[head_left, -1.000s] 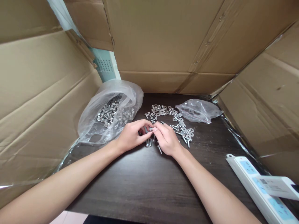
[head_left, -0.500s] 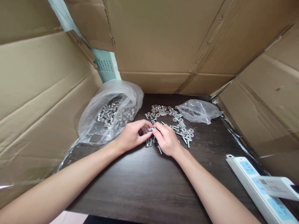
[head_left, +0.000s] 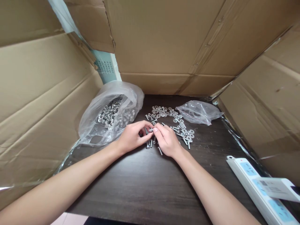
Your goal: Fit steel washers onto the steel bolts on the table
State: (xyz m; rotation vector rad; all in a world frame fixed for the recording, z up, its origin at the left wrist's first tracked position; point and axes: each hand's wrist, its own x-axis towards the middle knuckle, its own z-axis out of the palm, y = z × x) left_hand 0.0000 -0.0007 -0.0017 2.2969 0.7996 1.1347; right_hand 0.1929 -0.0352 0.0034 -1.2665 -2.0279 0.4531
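Makeshift packing bench: cardboard walls [head_left: 164, 37], bagged bolts [head_left: 110, 114], loose washers [head_left: 185, 129].

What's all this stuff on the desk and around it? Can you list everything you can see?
small metal part: one, silver, pinched between the fingertips of both hands
loose screws and washers: many, silver, scattered on the table beyond and under the hands
large plastic bag: one, clear, back left, holding a heap of silver screws
small plastic bag: one, clear, crumpled, back right
table: one, dark wood grain
cardboard sheets: several, brown, standing around left, back and right
power strip: one, white with pale blue, front right
left hand: one, fingers closed on the part
right hand: one, fingers closed on the part
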